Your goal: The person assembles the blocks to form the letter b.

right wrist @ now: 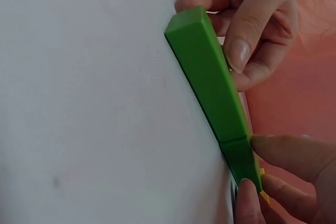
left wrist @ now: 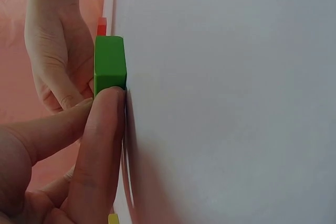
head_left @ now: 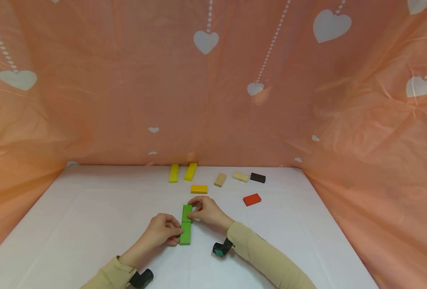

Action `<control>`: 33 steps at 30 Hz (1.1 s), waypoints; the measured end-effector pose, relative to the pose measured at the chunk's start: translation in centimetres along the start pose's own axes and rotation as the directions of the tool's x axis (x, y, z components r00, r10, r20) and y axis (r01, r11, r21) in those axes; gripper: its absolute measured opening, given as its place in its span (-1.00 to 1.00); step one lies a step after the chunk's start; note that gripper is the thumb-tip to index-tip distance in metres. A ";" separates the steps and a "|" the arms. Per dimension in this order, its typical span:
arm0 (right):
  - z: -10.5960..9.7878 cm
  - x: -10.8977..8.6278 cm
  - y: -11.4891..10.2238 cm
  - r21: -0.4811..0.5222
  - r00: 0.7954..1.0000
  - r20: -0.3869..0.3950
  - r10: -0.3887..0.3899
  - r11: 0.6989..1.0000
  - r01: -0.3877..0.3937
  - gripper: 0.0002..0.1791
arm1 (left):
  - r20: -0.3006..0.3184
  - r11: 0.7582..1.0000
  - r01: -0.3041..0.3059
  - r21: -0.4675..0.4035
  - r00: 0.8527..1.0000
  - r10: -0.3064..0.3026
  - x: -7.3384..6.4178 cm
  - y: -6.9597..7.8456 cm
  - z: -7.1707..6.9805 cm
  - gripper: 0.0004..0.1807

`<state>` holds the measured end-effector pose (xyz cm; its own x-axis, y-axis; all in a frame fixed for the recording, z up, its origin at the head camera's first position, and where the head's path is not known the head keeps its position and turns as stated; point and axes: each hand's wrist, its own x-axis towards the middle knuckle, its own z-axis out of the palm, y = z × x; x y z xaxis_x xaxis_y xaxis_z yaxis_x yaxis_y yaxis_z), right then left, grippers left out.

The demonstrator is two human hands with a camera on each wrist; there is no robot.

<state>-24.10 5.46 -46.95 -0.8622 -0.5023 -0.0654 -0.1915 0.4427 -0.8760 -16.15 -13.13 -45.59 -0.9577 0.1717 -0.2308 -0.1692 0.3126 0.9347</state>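
Two green wooden blocks lie flat end to end in a line: the near green block [head_left: 185, 234] and the far green block [head_left: 186, 212]. My left hand [head_left: 163, 229] is at the left side of the near one, thumb at its upper edge and fingers curled against its side. The right hand [head_left: 207, 212] pinches the far block, with one finger at its far end and the thumb lower on its right side. In the right wrist view the seam between the near block [right wrist: 205, 77] and the far block [right wrist: 239, 162] looks closed.
Beyond the hands lie yellow blocks [head_left: 199, 189], a plain wood block [head_left: 220, 180], a striped pale block [head_left: 240, 177] and a dark block [head_left: 258, 178]. A red block [head_left: 252, 199] sits to the right. Orange cloth [head_left: 206, 100] hangs behind the white table [head_left: 108, 208].
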 end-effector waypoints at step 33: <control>-2.0 6.1 -0.3 0.067 0.977 0.150 -0.148 0.988 0.139 -0.47 | 0.018 1.000 -0.010 -0.014 1.000 0.010 0.3 -0.2 -0.1 -0.88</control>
<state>-30.20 3.76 -46.17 -0.7440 -0.6682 -0.0060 -0.2781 0.3178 -0.9064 -16.43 -13.23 -45.81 -0.9550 0.1917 -0.2264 -0.1632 0.2977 0.9406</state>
